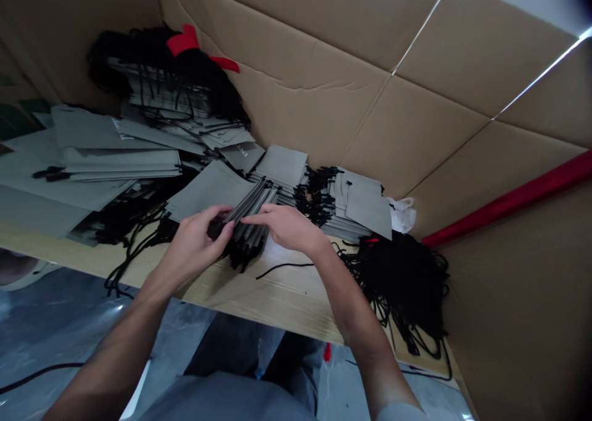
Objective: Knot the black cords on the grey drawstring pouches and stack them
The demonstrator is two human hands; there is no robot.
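Observation:
A stack of flat grey paper bags [217,190] with black cord handles lies on the wooden table [277,294] in front of me. My left hand [197,242] is closed on the near end of the stack, thumb and fingers pinching the black cords there. My right hand [287,227] rests on the same end from the right, its fingers curled onto the edges of the bags. A loose black cord [284,267] lies on the table just below my right wrist.
More grey bags lie in piles at left [92,156], at the back [166,97] under a red piece [185,39], and at right [361,208]. A heap of black cords [407,285] sits right. Cardboard walls [370,69] enclose the table.

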